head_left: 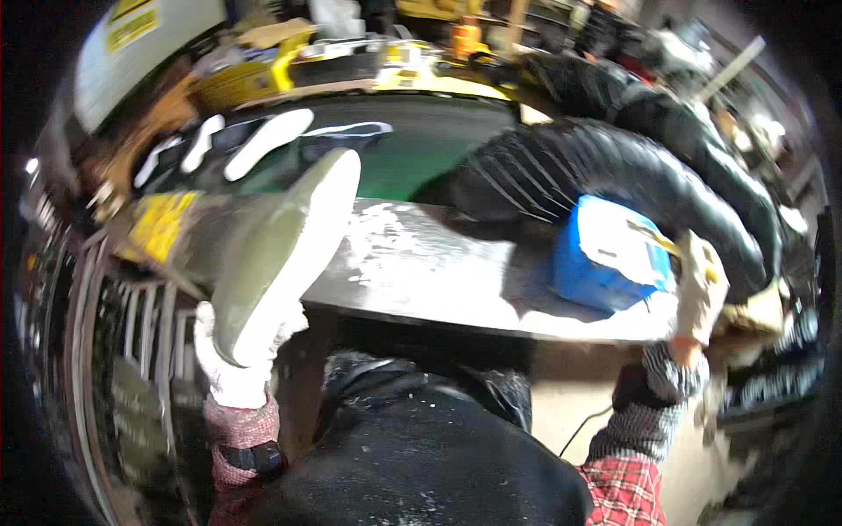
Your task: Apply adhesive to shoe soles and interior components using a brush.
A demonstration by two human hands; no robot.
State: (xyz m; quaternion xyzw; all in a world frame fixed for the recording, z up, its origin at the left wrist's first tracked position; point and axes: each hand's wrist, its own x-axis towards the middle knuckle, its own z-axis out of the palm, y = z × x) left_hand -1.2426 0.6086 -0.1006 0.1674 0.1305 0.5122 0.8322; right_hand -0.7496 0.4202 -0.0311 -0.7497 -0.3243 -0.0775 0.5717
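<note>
Plainly, both hands are occupied. The left hand (239, 381), in a white glove at the lower left of the frame, grips a shoe (259, 263) by its lower end, the thumb on one side and the fingers on the other. The shoe is held up at a slant, its narrow top leaning right; its olive side faces left and its bright white face right. It stands in front of the left part of the worktop (474, 272), whose grey surface carries white smears near the middle of the frame.

At the right of the frame, the right hand (702, 285), in an off-white glove, is closed around a yellowish stick (653, 235). The stick reaches over a blue tub (583, 272) with white across its top; blur hides what its far end is like. The tub sits on the right part of the worktop.

Beyond, a green belt (438, 149) crosses the upper middle, with white-faced shoe pieces (267, 145) at its left. Large, glossy black puffy shapes (605, 162) fill the upper right. A black apron (421, 465) covers the wearer's front at the bottom.
</note>
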